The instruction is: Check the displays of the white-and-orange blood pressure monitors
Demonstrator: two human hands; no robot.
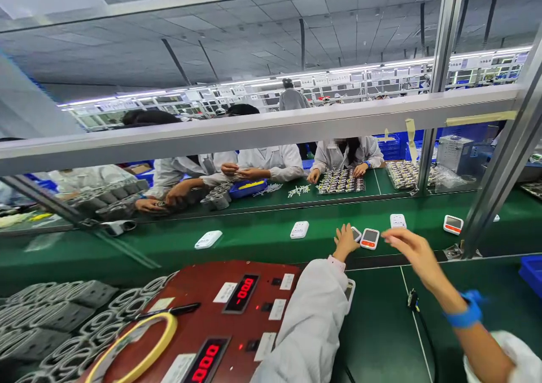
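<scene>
My left hand [344, 241] reaches out over the green conveyor belt [254, 242], its fingers spread and touching a small white device [356, 234]. Right beside it lies a white device with an orange trim and a grey screen [370, 239]. My right hand [412, 247] hovers just right of that device with its fingers apart and nothing in it; a blue strap [464, 313] circles that wrist. Both arms wear white sleeves.
More white devices [299, 229] [208, 239] [398, 221] [453, 224] lie along the belt. A red-brown box with red digit displays [237, 309] stands near left, beside grey trays [55, 321] and a yellow tape ring [139, 349]. Metal frame posts [499, 162] rise at right. People in white coats [262, 165] work opposite.
</scene>
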